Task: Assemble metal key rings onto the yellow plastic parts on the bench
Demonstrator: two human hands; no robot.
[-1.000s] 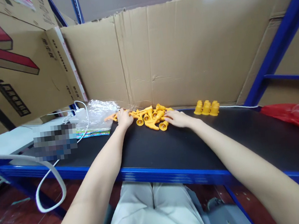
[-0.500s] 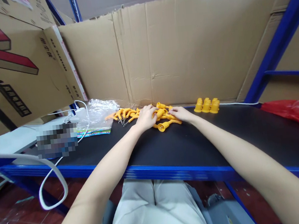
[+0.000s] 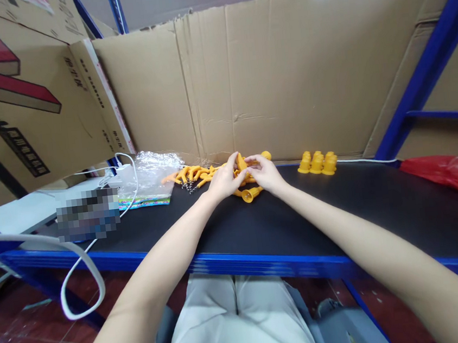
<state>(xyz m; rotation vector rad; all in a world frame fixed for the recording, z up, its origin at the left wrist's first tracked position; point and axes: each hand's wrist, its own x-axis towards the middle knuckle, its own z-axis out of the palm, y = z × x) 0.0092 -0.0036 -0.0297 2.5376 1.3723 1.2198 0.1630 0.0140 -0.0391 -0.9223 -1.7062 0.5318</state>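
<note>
My left hand [image 3: 222,182] is closed around a small yellow plastic piece [image 3: 240,162], raised over a heap of similar parts. From the other side, the fingers of my right hand [image 3: 267,175] pinch in against the same piece; its exact shape is partly hidden. Just below the hands lies a yellow cup-shaped part [image 3: 251,195], its round mouth towards me. Another yellow round end [image 3: 266,155] shows behind my right hand. To the left, several yellow branching parts [image 3: 192,172] lie bunched together, with small metal screw-like ends [image 3: 190,186] beside them.
Yellow stacked cup-like parts [image 3: 317,163] stand at the right rear of the black tabletop [image 3: 300,224]. A clear plastic bag [image 3: 147,174] and white cable [image 3: 134,173] lie left. Cardboard [image 3: 293,77] walls the back; a red bag [image 3: 450,173] rests far right.
My right hand has moved left, close to my left hand. A yellow piece now stands up between the fingers of both hands, above the heap.
</note>
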